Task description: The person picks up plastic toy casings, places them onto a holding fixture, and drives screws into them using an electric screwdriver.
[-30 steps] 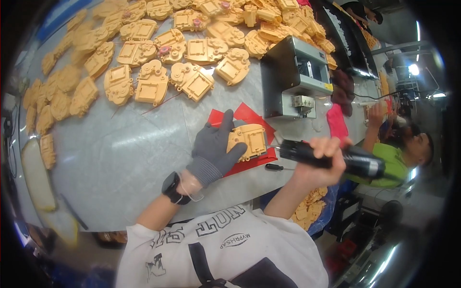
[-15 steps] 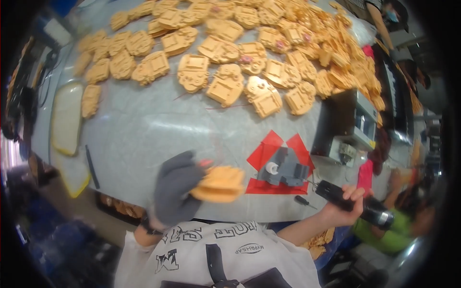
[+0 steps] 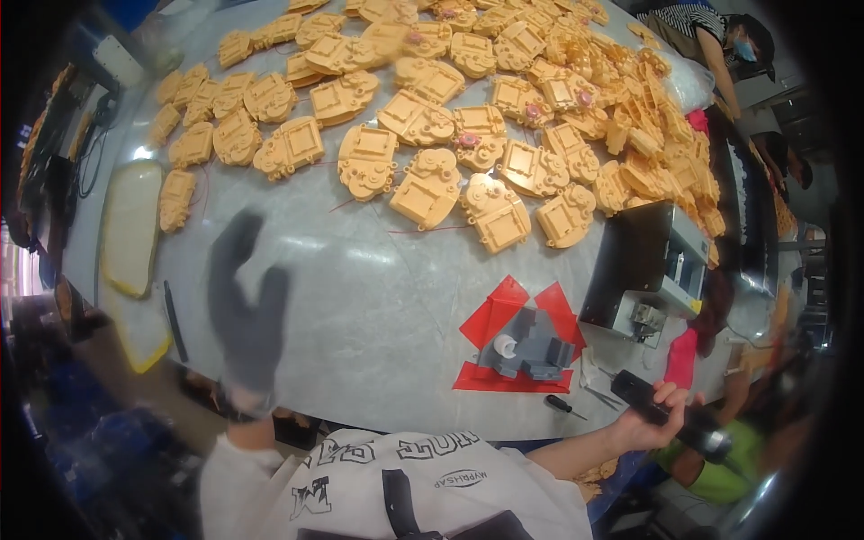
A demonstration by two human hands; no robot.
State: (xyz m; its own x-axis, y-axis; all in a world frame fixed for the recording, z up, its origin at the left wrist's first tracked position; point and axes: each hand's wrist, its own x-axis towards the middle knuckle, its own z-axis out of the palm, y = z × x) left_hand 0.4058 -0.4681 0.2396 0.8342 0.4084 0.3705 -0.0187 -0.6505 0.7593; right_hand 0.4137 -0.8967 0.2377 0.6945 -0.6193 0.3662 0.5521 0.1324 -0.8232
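My left hand, in a grey glove, is raised over the near left part of the grey table, blurred, fingers spread and holding nothing. My right hand hangs past the table's near right edge and grips a black power screwdriver. Between the hands, a grey fixture sits bare on a patch of red tape. Many orange moulded plastic parts cover the far half of the table.
A black and grey box-shaped machine stands right of the fixture. A small screwdriver lies at the near edge. A pale yellow tray sits at the left. One person stands far right; another in green is near right.
My left hand lifted an orange part off the grey fixture and carried it left; now that hand is open and empty. The view has swung left. The right hand still holds the screwdriver.
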